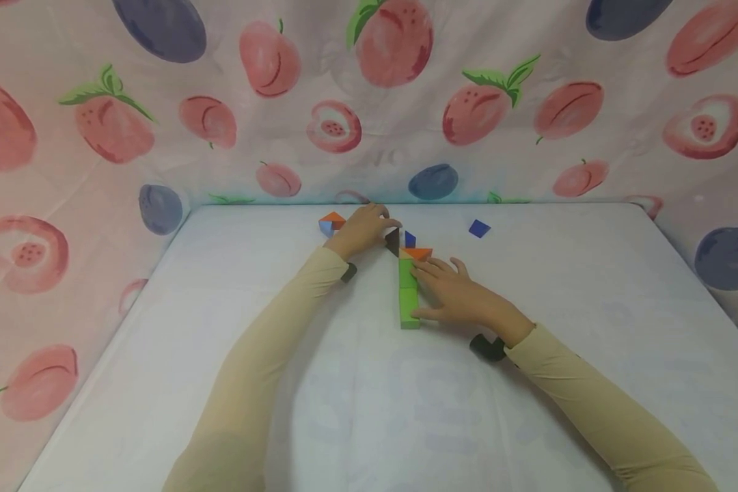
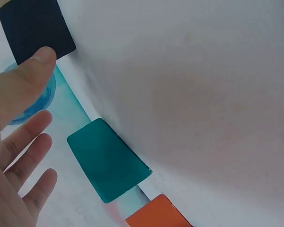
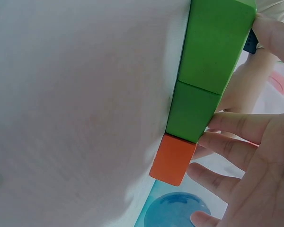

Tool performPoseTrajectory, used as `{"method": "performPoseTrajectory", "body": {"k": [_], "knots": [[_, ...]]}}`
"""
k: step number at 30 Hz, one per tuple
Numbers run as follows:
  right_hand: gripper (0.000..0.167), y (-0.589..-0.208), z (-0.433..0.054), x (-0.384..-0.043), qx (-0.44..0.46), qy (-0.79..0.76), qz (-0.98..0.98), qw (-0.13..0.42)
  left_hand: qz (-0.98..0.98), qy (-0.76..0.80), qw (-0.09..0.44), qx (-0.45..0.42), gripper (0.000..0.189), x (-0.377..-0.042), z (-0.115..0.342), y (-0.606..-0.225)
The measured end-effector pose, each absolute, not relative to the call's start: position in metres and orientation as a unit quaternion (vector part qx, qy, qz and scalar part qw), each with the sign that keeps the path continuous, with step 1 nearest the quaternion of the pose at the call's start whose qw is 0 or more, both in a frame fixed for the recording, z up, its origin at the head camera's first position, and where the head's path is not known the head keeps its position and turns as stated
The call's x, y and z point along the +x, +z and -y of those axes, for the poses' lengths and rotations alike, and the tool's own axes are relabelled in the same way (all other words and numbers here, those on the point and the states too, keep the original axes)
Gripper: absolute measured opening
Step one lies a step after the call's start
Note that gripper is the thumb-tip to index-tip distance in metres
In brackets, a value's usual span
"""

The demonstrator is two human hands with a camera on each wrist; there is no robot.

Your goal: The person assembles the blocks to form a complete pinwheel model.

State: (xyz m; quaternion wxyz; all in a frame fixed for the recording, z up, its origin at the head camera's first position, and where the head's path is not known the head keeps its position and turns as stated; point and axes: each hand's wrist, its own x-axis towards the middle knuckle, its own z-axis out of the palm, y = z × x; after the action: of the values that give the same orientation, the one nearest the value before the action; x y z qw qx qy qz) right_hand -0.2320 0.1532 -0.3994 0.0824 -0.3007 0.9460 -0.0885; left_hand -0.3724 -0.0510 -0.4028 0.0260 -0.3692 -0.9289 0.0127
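Observation:
Two green blocks (image 1: 408, 304) lie end to end on the white table. Against their far end sits an orange triangular block (image 1: 417, 253). My right hand (image 1: 458, 294) lies along their right side with straight, spread fingers. In the right wrist view its fingertips (image 3: 220, 120) reach the green side, and the thumb meets the nearer green block. My left hand (image 1: 363, 229) is farther back, beside a black block (image 1: 393, 240). The left wrist view shows the left thumb over that block (image 2: 35, 30); three other fingers are spread, and the index is hidden.
A dark blue piece (image 1: 410, 239) stands just right of the black block. Another blue block (image 1: 480, 228) lies farther right. Orange and light-blue pieces (image 1: 332, 222) are left of my left hand. The left wrist view includes a teal block (image 2: 109, 161). Fruit-print cloth (image 1: 338, 171) hangs behind.

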Motion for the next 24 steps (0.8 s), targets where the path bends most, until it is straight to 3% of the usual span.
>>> {"method": "performPoseTrajectory", "body": {"k": [24], "knots": [[0.083, -0.398, -0.153, -0.233, -0.303, -0.080, -0.946, 0.076, 0.934, -0.009, 0.035, -0.356, 0.047, -0.361, 0.055, -0.405]]}}
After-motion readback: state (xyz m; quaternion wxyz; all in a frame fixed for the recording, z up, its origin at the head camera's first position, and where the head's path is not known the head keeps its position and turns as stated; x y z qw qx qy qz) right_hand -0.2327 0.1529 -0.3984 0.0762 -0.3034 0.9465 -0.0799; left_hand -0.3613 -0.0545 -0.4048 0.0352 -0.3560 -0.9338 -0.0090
